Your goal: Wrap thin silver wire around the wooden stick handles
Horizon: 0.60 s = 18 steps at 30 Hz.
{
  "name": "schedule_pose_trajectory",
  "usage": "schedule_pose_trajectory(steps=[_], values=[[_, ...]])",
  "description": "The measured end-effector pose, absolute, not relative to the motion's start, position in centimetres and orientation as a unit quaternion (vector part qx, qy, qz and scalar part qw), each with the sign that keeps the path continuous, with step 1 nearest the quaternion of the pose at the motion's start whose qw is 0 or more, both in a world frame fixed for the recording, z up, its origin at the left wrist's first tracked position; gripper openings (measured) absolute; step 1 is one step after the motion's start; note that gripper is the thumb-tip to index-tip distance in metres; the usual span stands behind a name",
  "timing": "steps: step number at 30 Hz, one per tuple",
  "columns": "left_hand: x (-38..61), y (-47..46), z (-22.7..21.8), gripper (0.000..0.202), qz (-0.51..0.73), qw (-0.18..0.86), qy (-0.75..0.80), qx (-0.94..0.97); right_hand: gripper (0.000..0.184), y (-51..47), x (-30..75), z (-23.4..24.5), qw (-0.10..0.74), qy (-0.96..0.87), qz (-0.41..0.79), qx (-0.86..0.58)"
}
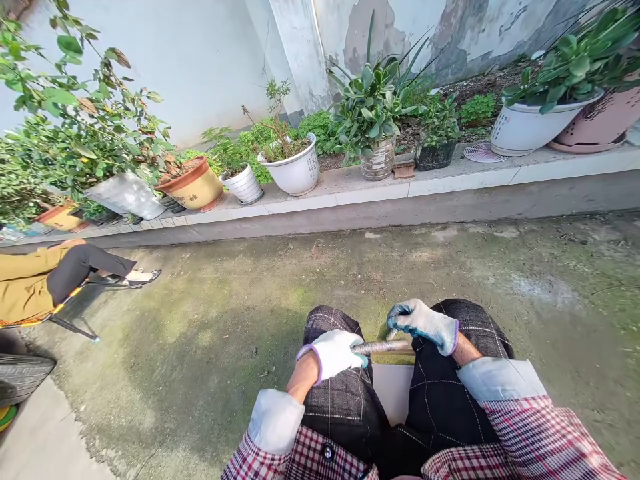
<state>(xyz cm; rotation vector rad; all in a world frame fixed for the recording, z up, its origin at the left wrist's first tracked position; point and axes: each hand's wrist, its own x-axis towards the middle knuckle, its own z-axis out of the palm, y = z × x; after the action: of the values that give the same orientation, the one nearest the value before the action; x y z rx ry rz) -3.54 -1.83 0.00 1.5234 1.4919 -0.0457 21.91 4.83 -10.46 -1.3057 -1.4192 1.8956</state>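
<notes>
My left hand (334,355), in a white knit glove with a lilac cuff, is closed round one end of a short stick (383,347). The stick lies level above my lap; its left part looks wrapped in something greyish and shiny, its right part is plain tan. Just above the stick's right end, my right hand (425,323) wears a white glove with dark teal fingertips. Its fingers are pinched together and point down, with a small pale bit showing at the tips that I cannot make out. Dark checked trousers (335,400) are under both hands.
A low ledge (370,193) runs across the front, lined with potted plants, among them a white pot (295,167) and a yellow-orange pot (197,183). At the left a person (25,287) sits on a folding chair, near a tyre (25,377). Mossy concrete (210,360) surrounds me.
</notes>
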Motion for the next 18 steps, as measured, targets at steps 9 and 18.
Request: schedule_pose_trajectory(steps=[9, 18], values=[[-4.0, -0.7, -0.3, 0.026, 0.152, 0.483, 0.661, 0.554, 0.042, 4.7, 21.7, -8.8, 0.265, -0.491, 0.681, -0.474], [-3.3, -2.0, 0.5, 0.035, -0.057, 0.509, 0.574, 0.639, 0.033, 5.0, 21.8, -10.0, 0.245, -0.49, 0.689, -0.473]])
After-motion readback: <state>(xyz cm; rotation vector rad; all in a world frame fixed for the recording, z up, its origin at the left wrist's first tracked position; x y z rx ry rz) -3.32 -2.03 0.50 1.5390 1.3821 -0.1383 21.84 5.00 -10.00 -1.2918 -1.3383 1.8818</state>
